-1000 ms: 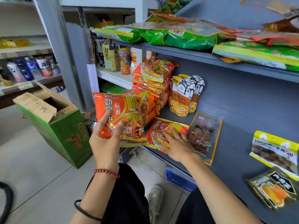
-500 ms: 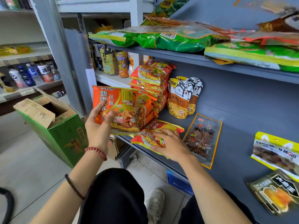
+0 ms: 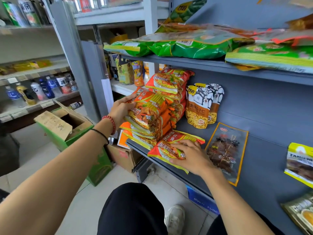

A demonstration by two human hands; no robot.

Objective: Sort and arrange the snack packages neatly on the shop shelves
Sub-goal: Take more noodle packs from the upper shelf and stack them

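Orange noodle packet, frame centre: grips it with left hand, fingers curled, to seat it atop the matching stack and group like goods. Presses a second packet flat on the shelf, lower centre, with right hand, fingers straight, probably against sliding.

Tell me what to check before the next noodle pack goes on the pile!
1. Left hand grips the top noodle pack: ok.
2. That top noodle pack level on the front stack: not ok, tilted.
3. Right hand rests on the loose noodle pack: ok.
4. The loose noodle pack fully on the shelf: not ok, its edge overhangs.
5. Gap between the loose noodle pack and skewer pack: cannot tell, the hand covers it.
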